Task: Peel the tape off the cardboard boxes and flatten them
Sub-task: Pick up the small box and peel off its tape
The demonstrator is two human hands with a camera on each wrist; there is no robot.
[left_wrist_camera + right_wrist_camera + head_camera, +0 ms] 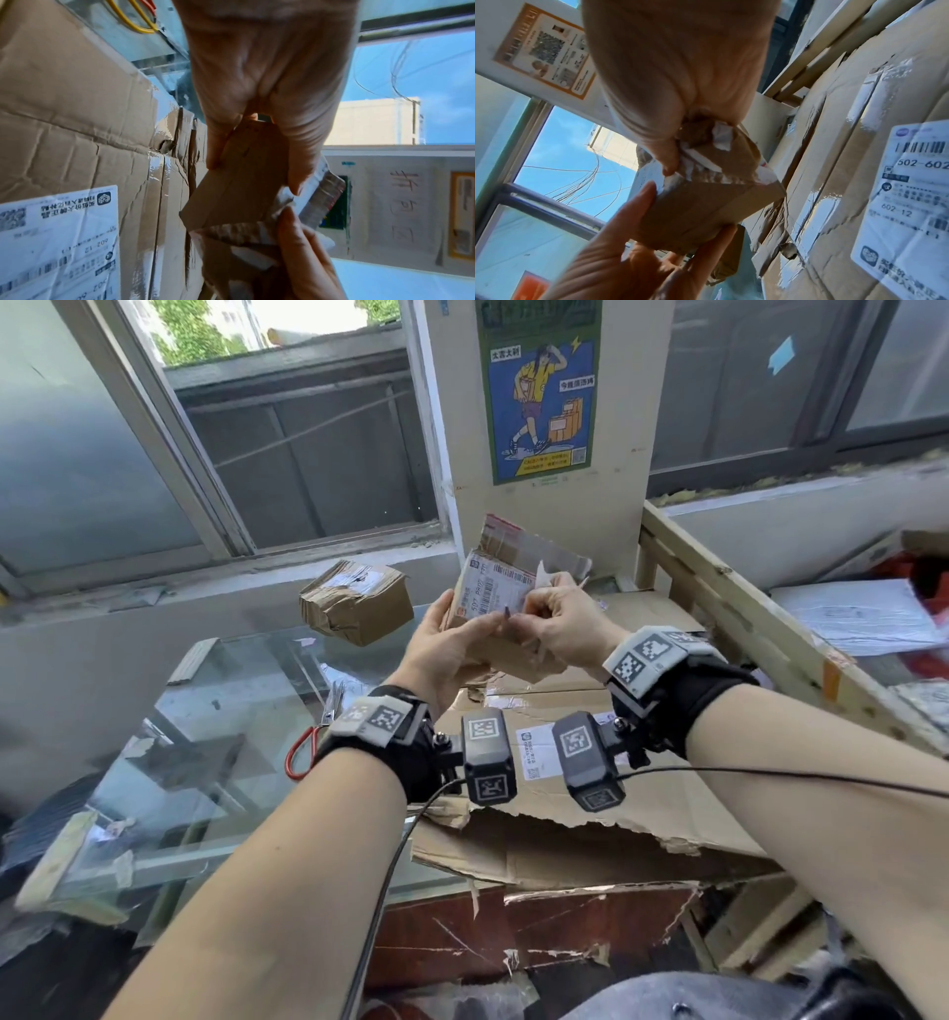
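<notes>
Evidently light, crushable: small cardboard box (506, 603) cradled in left hand (452, 642); right hand (557, 621) fingers pinching torn tape (545, 575) at its label edge.

The held box (506, 588) is matt brown cardboard, its white paper label under glossy clear tape (706, 176) (wrinkled where lifted). The flattened carton (606, 793) shows rough torn edges; the bench (205, 762) is smooth glass.

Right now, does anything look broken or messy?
Yes. The big flat cardboard on the table has a ragged, torn front edge. The brown box behind it is crumpled and dented. The small box held in both hands has its label half peeled and wrinkled.
</notes>
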